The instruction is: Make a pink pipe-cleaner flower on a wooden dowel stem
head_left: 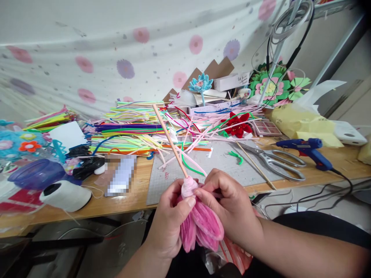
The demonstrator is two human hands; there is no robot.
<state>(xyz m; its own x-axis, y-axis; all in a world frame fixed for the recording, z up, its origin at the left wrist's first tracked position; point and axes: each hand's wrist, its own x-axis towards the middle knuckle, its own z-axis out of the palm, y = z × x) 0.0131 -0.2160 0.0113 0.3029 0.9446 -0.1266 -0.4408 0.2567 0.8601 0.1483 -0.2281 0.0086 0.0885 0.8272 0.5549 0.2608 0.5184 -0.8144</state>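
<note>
A pink pipe-cleaner flower (207, 222) hangs upside down over my lap, its fuzzy petals pointing down. Its wooden stick stem (169, 137) rises and leans to the left. Pale pink pipe cleaner (189, 186) is wound around the base where the stem meets the petals. My left hand (171, 216) is closed around this base, thumb in front. On the base's right side my right hand (228, 204) is closed in a pinch on the pale pink pipe cleaner, most of that strand hidden by the fingers.
Behind lies a grey cutting mat (162, 181) with scissors (272, 158), a thin wooden stick (255, 164) and a blue glue gun (307, 148). Bundles of coloured pipe cleaners (127, 129) are piled further back. A thread cone (65, 195) lies left, near the table's front edge.
</note>
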